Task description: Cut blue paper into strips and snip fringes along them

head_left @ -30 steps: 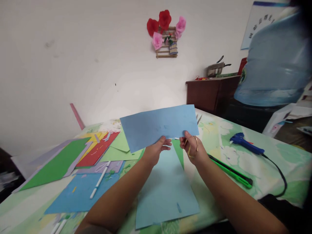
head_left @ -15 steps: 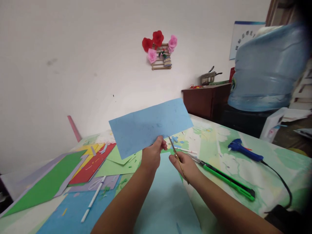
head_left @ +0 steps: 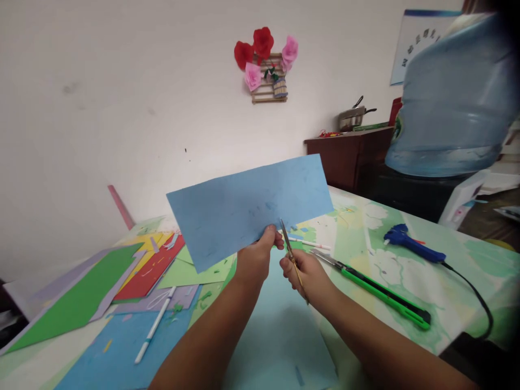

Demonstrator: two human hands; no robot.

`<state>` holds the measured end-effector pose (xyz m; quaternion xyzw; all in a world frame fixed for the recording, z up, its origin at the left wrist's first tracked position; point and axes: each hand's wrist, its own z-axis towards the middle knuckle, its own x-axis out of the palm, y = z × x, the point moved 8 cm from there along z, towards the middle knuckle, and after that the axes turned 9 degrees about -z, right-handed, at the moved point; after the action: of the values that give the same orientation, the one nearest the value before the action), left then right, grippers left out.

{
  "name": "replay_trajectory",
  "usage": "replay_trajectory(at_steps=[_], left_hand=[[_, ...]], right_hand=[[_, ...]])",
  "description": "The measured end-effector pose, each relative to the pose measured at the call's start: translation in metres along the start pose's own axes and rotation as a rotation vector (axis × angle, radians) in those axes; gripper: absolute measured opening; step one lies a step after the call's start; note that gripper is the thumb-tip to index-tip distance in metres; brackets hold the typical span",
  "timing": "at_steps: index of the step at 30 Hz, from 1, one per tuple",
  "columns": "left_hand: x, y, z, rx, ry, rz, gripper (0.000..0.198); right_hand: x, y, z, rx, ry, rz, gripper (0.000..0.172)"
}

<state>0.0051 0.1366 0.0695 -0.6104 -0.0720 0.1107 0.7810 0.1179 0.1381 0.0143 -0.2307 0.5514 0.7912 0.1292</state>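
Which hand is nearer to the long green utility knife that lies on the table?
Right. The right hand, which holds small gold scissors, is just left of the long green utility knife. The left hand, pinching the blue paper sheet, is farther left of it.

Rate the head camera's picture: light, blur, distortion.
Head view: soft, even light on the wall; the blue sheet in the left hand and the scissors in the right hand are sharp; the water jug blurs at the stretched right edge.

Right hand (head_left: pixel 307 276) has raised scissors (head_left: pixel 286 241) to the blue sheet (head_left: pixel 247 206).
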Motion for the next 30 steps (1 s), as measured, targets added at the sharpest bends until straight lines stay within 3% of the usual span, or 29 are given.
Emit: replay_trajectory(at_steps=[3,8,12,30], left_hand=[[-0.001,-0.005,-0.004,0.008,0.022,0.133,0.034],[-0.005,-0.008,-0.008,0.008,-0.037,0.159,0.035],[-0.002,-0.012,-0.009,0.035,-0.011,0.220,0.035],[0.000,0.004,-0.013,-0.067,-0.068,0.157,0.035]], right_hand=[[0.002,0.002,0.000,-0.006,0.010,-0.008,0.032],[0.003,0.002,-0.003,-0.032,0.016,-0.002,0.032],[0.003,-0.001,-0.004,-0.050,0.019,0.023,0.034],[0.008,0.002,-0.010,-0.068,0.063,0.032,0.032]])
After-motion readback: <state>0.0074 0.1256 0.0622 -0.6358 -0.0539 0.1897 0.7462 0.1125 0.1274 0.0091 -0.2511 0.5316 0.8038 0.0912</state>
